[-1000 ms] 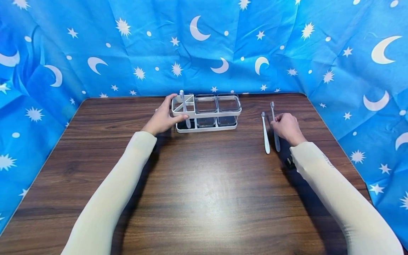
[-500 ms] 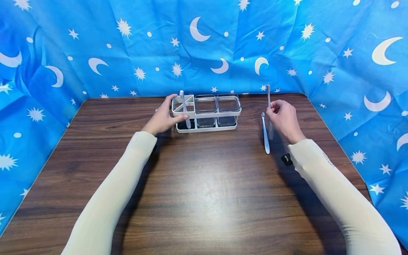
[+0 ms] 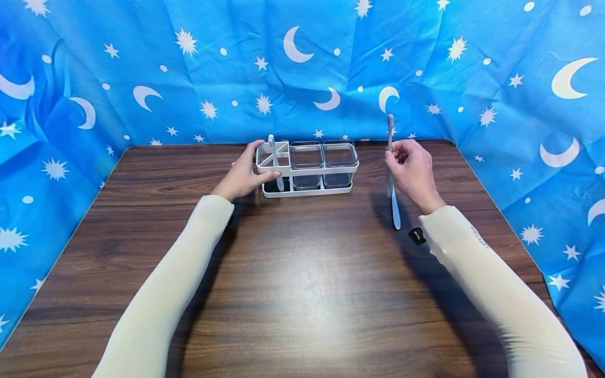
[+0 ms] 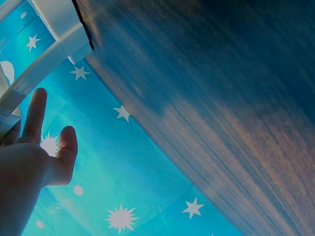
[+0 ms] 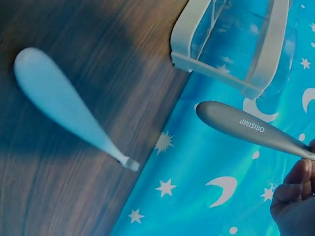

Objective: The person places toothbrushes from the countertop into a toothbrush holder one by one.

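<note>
Right of centre in the head view, the right hand (image 3: 413, 170) pinches the grey toothbrush (image 3: 389, 137) between thumb and fingertips, closed down to the handle's thickness. I see the brush near upright, bristles uppermost, its handle end in front of the white toothbrush (image 3: 396, 212), which lies on the table (image 3: 302, 252). In the right wrist view, a gap shows between the two handles; I therefore judge the held one lifted.

At upper centre, the left hand (image 3: 242, 173) holds the left end of the rack (image 3: 307, 171), thumb across the front rail and fingers at the side and back. I cannot tell how firmly: the left wrist view shows two fingers fairly straight and hides the rest. Beside the thumb, another toothbrush (image 3: 280, 184) leans in the divided section; two glass cups (image 3: 307, 181) fill the centre and right of the rack.

Principal hazards, as I judge them: the pinch takes in little of a slim handle, so a knock to the long free end could swing or twist the brush. Carried low toward frame left, that end could clip a cup or the rail. With the left hand at one end only, such a push could pivot the rack. The thumb also sits close to the leaning brush and could tip it.
</note>
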Action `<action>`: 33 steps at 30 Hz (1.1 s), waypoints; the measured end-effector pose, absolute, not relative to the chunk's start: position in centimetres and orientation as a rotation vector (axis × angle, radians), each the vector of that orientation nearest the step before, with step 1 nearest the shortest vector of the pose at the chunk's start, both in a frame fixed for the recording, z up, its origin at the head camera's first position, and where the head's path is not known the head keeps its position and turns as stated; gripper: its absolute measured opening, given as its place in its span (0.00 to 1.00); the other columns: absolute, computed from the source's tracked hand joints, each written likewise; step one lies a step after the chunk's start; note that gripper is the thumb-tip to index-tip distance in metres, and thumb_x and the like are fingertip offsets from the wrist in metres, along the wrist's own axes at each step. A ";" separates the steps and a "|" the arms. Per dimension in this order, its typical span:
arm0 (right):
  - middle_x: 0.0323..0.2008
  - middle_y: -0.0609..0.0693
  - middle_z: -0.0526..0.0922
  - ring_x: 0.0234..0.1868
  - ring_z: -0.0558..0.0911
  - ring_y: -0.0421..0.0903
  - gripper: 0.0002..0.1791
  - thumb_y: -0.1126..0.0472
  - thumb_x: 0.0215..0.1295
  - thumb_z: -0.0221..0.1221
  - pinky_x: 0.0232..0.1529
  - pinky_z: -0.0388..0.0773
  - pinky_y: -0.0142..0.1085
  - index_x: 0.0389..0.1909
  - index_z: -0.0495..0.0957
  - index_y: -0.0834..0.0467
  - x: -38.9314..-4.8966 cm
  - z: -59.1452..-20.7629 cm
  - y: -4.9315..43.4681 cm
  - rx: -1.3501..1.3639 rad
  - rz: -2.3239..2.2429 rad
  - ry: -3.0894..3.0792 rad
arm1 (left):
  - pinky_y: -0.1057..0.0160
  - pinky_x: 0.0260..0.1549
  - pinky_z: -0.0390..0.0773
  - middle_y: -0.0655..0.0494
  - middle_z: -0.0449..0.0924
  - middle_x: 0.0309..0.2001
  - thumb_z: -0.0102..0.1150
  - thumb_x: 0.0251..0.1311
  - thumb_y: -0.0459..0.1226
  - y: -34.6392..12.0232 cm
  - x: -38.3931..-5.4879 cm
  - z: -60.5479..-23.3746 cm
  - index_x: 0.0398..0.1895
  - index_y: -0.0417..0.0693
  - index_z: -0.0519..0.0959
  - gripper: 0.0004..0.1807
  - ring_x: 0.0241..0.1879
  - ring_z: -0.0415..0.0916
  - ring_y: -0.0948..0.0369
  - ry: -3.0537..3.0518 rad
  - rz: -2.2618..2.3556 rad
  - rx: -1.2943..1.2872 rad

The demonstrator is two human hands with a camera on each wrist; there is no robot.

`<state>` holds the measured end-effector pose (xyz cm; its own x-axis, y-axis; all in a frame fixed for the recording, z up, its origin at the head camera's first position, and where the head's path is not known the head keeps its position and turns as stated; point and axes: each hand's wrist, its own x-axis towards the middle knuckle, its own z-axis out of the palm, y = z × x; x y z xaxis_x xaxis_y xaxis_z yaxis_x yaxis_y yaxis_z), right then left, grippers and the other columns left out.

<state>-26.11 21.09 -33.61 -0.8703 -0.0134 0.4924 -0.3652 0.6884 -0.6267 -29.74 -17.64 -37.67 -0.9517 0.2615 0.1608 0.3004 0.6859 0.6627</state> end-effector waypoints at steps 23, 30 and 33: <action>0.29 0.47 0.73 0.29 0.70 0.39 0.08 0.62 0.66 0.57 0.29 0.67 0.30 0.37 0.79 0.63 -25.9 -30.7 15.1 0.518 1.240 -2.194 | 0.38 0.63 0.36 0.52 0.51 0.72 0.62 0.48 0.64 -17.7 -29.7 -37.7 0.74 0.56 0.46 0.55 0.68 0.52 0.50 -2.838 -1.107 -0.460; 0.31 0.52 0.74 0.30 0.70 0.42 0.08 0.62 0.66 0.58 0.30 0.67 0.30 0.40 0.79 0.64 -25.6 -29.5 12.8 0.565 1.311 -2.173 | 0.39 0.64 0.37 0.53 0.51 0.72 0.61 0.47 0.65 -17.6 -29.7 -37.5 0.74 0.61 0.44 0.55 0.68 0.53 0.50 -2.861 -1.091 -0.440; 0.32 0.57 0.74 0.30 0.70 0.45 0.07 0.66 0.66 0.57 0.31 0.66 0.31 0.40 0.79 0.67 -24.5 -28.4 11.6 0.580 1.338 -2.165 | 0.40 0.64 0.36 0.53 0.51 0.72 0.61 0.47 0.65 -17.6 -29.6 -37.5 0.74 0.62 0.45 0.55 0.68 0.53 0.50 -2.864 -1.098 -0.435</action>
